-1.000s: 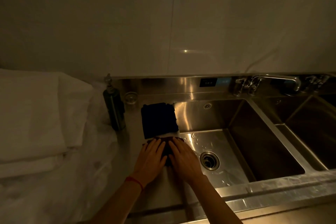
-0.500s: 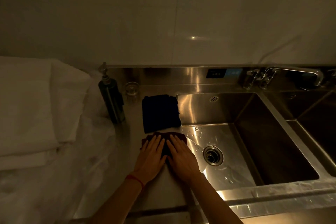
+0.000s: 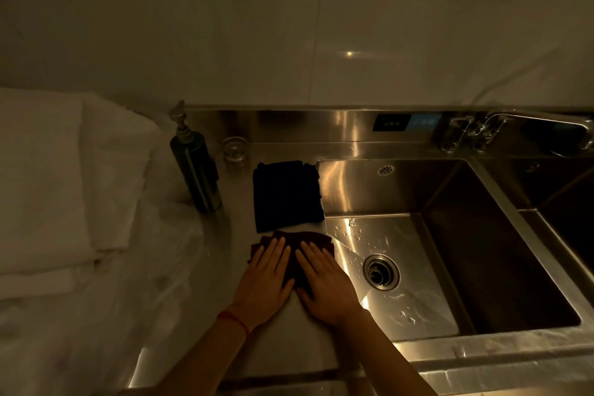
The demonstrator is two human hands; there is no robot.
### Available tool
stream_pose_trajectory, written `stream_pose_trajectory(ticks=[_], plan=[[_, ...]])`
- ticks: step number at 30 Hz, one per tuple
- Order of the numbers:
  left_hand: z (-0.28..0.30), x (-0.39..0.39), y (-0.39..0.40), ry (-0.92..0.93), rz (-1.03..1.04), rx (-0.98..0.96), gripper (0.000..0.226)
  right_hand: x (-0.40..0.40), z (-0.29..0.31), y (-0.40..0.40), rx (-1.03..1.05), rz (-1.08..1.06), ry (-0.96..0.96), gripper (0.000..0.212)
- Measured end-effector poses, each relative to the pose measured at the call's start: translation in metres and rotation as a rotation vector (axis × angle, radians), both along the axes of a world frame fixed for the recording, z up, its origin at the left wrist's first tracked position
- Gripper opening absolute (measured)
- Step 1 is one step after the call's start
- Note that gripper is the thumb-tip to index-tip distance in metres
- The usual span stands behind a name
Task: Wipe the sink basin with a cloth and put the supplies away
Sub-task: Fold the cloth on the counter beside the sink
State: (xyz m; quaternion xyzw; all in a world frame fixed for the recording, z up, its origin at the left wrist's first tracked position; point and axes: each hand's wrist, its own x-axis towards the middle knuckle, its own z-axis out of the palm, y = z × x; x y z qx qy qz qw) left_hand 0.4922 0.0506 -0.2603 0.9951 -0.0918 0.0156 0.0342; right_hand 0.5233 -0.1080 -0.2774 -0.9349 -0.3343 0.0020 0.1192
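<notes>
Towels [image 3: 41, 177], white and folded, are stacked at your far left on crinkled plastic sheet [image 3: 96, 315]. Next a metal pump bottle [image 3: 196, 167] stands upright, with a small clear glass [image 3: 234, 151] just beside it by the backsplash. Dark folded cloth [image 3: 286, 194] lies on the bench [image 3: 289, 341], touching the basin's left edge. Just nearer you, the maroon cloth [image 3: 308, 239] sits on the bench by the sink rim. Your left hand [image 3: 265, 283] lies flat on it, fingers straight, red string at the wrist. Your right hand [image 3: 324, 286] lies flat beside it, fingers straight, gripping nothing. Sink basin [image 3: 466, 251] to the right, wet drops near the drain [image 3: 381, 272]; faucet [image 3: 482, 130] at far right.
</notes>
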Motion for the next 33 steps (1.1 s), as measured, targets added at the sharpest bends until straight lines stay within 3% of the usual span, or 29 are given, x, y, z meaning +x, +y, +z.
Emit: stream_pose_trajectory(ticks=[4, 7, 10, 13, 15, 24, 33], plan=[[0.004, -0.005, 0.002, 0.082, -0.008, 0.042, 0.072, -0.001, 0.001, 0.002, -0.019, -0.02, 0.016, 0.063], [0.009, -0.008, 0.004, 0.085, -0.052, 0.072, 0.06, -0.001, 0.0, 0.003, -0.113, -0.031, -0.101, 0.064], [0.012, -0.009, 0.002, 0.186, -0.008, 0.087, 0.071, -0.003, -0.001, 0.007, -0.097, -0.041, -0.194, 0.064], [0.011, -0.009, 0.002, 0.196, 0.007, 0.076, 0.062, -0.001, -0.004, 0.008, -0.098, -0.045, -0.249, 0.062], [0.008, -0.006, 0.0, 0.215, 0.034, 0.023, 0.073, 0.0, -0.004, 0.008, -0.111, -0.058, -0.284, 0.061], [-0.006, 0.003, -0.012, -0.056, 0.029, 0.094, 0.075, 0.001, -0.001, 0.007, -0.061, -0.075, -0.329, 0.056], [-0.011, 0.005, -0.019, -0.147, -0.007, 0.038, 0.069, -0.002, 0.002, 0.005, -0.014, -0.086, -0.301, 0.055]])
